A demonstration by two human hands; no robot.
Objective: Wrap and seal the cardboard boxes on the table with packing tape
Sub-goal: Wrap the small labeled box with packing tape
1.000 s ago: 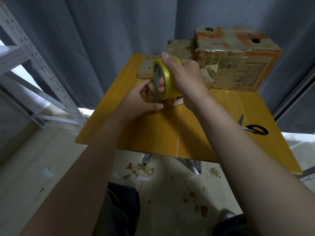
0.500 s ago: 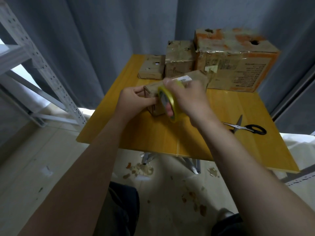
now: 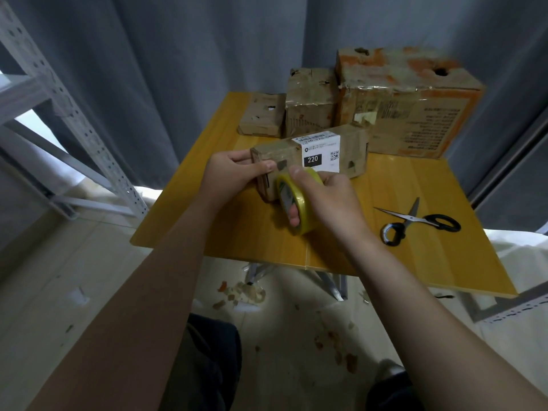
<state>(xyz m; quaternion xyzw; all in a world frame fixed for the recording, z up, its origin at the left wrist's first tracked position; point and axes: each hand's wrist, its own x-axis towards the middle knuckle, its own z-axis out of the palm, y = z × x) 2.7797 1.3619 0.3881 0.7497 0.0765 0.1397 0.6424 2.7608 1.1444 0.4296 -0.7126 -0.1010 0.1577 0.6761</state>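
A long brown cardboard box (image 3: 350,149) with a white label marked 220 lies on the yellow table (image 3: 237,221). My left hand (image 3: 234,176) grips its near left end, thumb on top. My right hand (image 3: 329,197) holds a yellow roll of packing tape (image 3: 299,212) upright against the box's near face, fingers through the core and thumb on the rim. Three more worn boxes stand behind: a flat small box (image 3: 262,115), a medium box (image 3: 311,102), and a large orange-printed box (image 3: 409,99).
Black-handled scissors (image 3: 421,223) lie open on the table to the right of my right hand. A white metal shelf frame (image 3: 68,114) stands at the left. Grey curtains hang behind. Paper scraps litter the floor (image 3: 243,295) under the table's near edge.
My right hand brought the tape roll down from above the box to its near lower side. My left hand shifted to grip the box's left end, and the box's label came into view.
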